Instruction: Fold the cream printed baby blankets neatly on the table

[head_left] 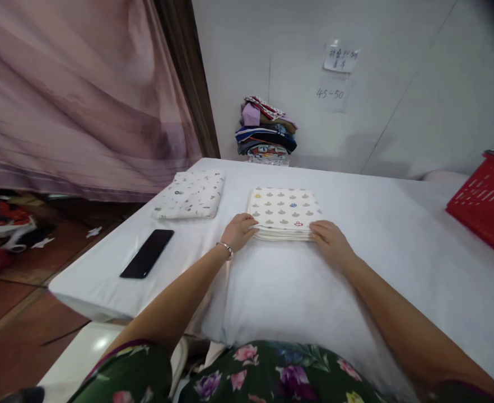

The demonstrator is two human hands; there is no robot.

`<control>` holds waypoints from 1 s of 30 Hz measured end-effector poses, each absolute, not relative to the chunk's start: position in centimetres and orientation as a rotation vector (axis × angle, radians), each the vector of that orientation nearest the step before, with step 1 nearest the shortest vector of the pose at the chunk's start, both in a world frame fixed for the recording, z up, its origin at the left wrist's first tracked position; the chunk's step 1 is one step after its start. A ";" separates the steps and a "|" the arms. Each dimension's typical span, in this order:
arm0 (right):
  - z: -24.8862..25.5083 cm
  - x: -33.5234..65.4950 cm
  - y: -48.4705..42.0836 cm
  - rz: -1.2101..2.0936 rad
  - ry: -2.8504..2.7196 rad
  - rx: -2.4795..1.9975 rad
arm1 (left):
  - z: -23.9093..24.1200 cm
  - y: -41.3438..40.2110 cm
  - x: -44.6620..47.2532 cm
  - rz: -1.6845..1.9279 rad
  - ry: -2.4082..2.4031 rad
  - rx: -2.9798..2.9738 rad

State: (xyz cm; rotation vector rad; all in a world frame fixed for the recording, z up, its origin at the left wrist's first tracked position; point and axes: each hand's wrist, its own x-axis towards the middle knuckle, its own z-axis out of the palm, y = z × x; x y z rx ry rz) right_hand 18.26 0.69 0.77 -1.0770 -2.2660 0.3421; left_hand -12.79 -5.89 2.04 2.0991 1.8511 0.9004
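Note:
A folded white cloth (284,208) printed with small grey, yellow, blue and pink shapes lies in front of me, its layers showing along the near edge. My left hand (241,230) grips its near left corner, fingers on top and thumb at the edge. At the near right corner, my right hand (330,238) pinches the layers the same way. Another folded white cloth (194,196) with a scattered print rests flat to the left, apart from both hands.
On the white-covered table (398,252), a black phone (148,254) lies at the left. A stack of folded fabrics (267,131) stands against the wall at the back. A red plastic basket (484,196) is at the right edge. A pink curtain (83,95) hangs at the left.

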 end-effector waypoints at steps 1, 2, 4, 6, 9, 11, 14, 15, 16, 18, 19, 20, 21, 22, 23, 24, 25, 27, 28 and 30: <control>0.6 18.3 0.9 0.332 -2.270 -1.074 | 2.0 -5.8 -12.7 0.873 1.869 2.096; 0.4 18.4 1.1 0.329 -2.263 -1.074 | 1.9 -5.8 -12.7 0.853 1.876 2.097; 0.1 18.5 1.3 0.348 -2.232 -1.073 | 1.7 -5.9 -12.6 0.844 1.882 2.091; -0.2 18.6 1.4 0.382 -2.197 -1.072 | 1.6 -6.2 -12.6 0.875 1.895 2.071; -0.4 18.3 1.2 0.401 -2.147 -1.087 | 1.8 -6.4 -12.3 0.961 1.912 2.089; -0.2 17.9 1.2 0.379 -2.135 -1.089 | 2.0 -6.1 -12.0 0.996 1.923 2.149; -0.1 17.4 1.2 0.323 -2.155 -1.080 | 2.4 -5.5 -11.4 0.921 1.920 2.268; -0.1 17.4 1.2 0.310 -2.167 -1.086 | 2.4 -5.4 -11.2 0.879 1.917 2.297; -0.1 17.4 1.3 0.300 -2.172 -1.096 | 2.4 -5.3 -11.1 0.848 1.922 2.313; -0.3 17.5 1.3 0.286 -2.174 -1.106 | 2.3 -5.4 -11.0 0.812 1.950 2.315; -0.4 17.5 1.3 0.280 -2.179 -1.099 | 2.1 -5.5 -11.1 0.796 1.959 2.315; -0.4 17.6 1.4 0.273 -2.190 -1.083 | 2.0 -5.6 -11.1 0.780 1.958 2.323; -0.5 17.7 1.4 0.266 -2.204 -1.063 | 1.8 -5.8 -11.2 0.765 1.948 2.339; -0.5 17.7 1.4 0.258 -2.221 -1.043 | 1.6 -6.0 -11.3 0.750 1.932 2.362; -0.5 17.8 1.3 0.251 -2.238 -1.027 | 1.5 -6.1 -11.5 0.742 1.915 2.389; -0.5 17.8 1.3 0.243 -2.252 -1.016 | 1.4 -6.2 -11.6 0.737 1.900 2.420; -0.4 17.9 1.2 0.236 -2.265 -1.007 | 1.3 -6.3 -11.7 0.728 1.885 2.457; -0.3 18.2 1.1 0.221 -2.292 -0.990 | 1.2 -6.4 -11.9 0.686 1.850 2.544; -0.3 18.3 1.0 0.211 -2.308 -0.970 | 1.1 -6.4 -12.0 0.661 1.837 2.585; -0.4 18.7 1.1 0.177 -2.329 -0.911 | 1.0 -6.3 -12.1 0.631 1.832 2.642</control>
